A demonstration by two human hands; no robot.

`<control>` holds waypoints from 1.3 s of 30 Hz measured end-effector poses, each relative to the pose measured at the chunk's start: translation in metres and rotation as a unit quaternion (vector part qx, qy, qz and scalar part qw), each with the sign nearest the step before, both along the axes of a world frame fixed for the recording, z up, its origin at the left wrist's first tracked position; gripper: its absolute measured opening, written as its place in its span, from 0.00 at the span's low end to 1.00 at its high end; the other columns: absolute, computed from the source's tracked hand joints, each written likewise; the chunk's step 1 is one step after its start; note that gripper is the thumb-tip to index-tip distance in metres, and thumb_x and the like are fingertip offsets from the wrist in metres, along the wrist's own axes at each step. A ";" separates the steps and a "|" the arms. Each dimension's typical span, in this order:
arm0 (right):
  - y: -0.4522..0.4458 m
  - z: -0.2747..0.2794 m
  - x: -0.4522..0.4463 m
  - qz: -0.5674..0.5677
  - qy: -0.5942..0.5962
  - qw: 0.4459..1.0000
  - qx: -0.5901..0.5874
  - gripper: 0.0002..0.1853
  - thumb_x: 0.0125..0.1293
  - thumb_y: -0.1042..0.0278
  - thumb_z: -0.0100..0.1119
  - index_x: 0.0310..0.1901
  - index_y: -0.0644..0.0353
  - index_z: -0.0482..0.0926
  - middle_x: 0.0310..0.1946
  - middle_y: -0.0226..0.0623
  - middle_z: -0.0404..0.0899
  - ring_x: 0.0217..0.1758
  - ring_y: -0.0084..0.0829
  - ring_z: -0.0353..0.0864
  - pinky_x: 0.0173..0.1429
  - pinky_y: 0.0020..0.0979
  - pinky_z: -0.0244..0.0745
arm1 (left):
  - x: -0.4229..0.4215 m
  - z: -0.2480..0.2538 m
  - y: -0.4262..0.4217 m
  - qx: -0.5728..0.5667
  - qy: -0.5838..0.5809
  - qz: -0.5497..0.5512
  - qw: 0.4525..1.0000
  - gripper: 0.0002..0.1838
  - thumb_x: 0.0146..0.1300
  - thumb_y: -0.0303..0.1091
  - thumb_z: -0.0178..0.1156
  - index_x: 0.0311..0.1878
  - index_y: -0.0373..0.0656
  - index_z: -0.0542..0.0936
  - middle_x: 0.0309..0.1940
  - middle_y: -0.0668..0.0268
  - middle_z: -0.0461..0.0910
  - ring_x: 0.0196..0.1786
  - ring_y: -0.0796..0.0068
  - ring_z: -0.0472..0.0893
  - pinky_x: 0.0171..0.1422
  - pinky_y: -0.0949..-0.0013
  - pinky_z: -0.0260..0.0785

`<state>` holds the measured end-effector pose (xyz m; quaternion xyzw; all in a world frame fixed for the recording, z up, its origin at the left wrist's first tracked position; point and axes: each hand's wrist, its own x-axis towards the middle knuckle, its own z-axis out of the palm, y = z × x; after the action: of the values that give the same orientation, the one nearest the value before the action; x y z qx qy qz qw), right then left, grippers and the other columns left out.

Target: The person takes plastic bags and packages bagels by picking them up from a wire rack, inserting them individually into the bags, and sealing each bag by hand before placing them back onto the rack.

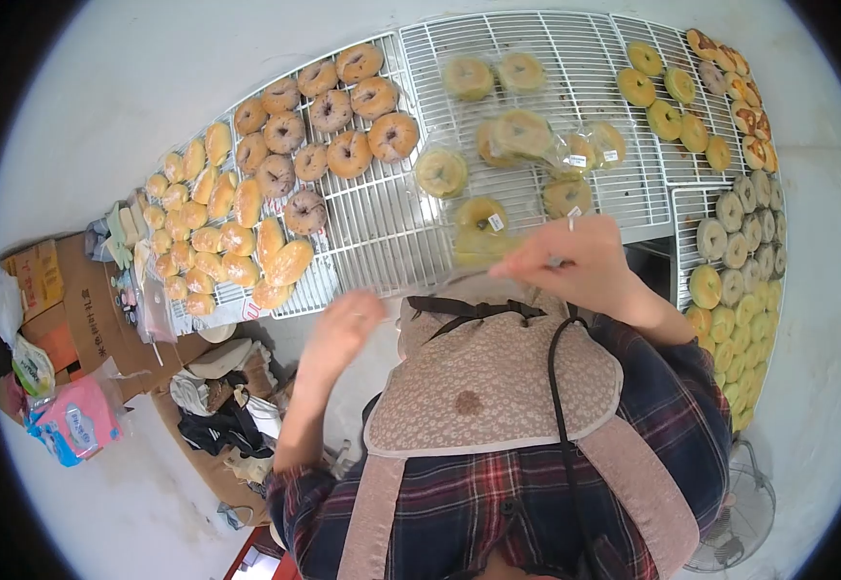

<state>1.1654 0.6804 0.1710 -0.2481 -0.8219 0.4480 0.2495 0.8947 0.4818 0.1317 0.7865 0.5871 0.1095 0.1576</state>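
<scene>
My right hand [575,263] is closed in a pinch at the front edge of the rack, just below a bagged greenish bagel [481,220] with a small white label. Something thin and clear seems to stretch leftward from its fingertips, too faint to make out fully. My left hand [351,324], blurred, is a little lower and to the left, its fingers curled near the rack's front edge; what it holds, if anything, is unclear. More bagels in clear bags [522,133] lie on the white wire rack [372,227] beyond my hands, some with white labels.
Unbagged brown bagels [349,155] and glossy rolls [239,239] cover the rack's left side. Green and pale bagels [712,240] fill the right side. Cardboard boxes [87,300], a pink package [82,420] and clothes [232,420] are at lower left. A fan [744,507] stands at lower right.
</scene>
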 end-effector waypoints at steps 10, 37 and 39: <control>-0.002 -0.016 0.003 0.151 0.121 0.937 0.289 0.08 0.48 0.70 0.69 0.32 0.56 0.81 0.31 0.29 0.83 0.30 0.29 0.84 0.30 0.25 0.78 | 0.010 -0.071 -0.046 -0.036 -0.101 0.342 0.934 0.49 0.42 0.33 0.77 0.69 0.42 0.61 0.72 0.51 0.54 0.75 0.46 0.49 0.76 0.48 0.46; -0.037 -0.134 0.075 -0.128 -0.091 0.655 -0.739 0.14 0.65 0.61 0.64 0.44 0.63 0.78 0.24 0.25 0.74 0.24 0.15 0.70 0.32 0.18 0.68 | 0.099 -0.090 0.017 -0.319 -0.330 0.438 0.773 0.11 0.67 0.38 0.58 0.37 0.39 0.75 0.40 0.60 0.74 0.30 0.68 0.82 0.33 0.65 0.72; -0.014 -0.144 0.080 -0.146 0.014 0.648 -0.747 0.14 0.68 0.62 0.59 0.48 0.63 0.77 0.31 0.27 0.77 0.32 0.17 0.75 0.40 0.22 0.72 | 0.097 -0.112 0.006 -0.239 -0.244 0.392 0.854 0.12 0.66 0.40 0.59 0.41 0.40 0.76 0.43 0.59 0.75 0.35 0.63 0.82 0.38 0.63 0.72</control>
<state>1.2455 0.6662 0.0266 -0.4614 -0.1585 0.8713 0.0535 0.9918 0.4877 0.0194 0.3769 0.7977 0.2067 0.4229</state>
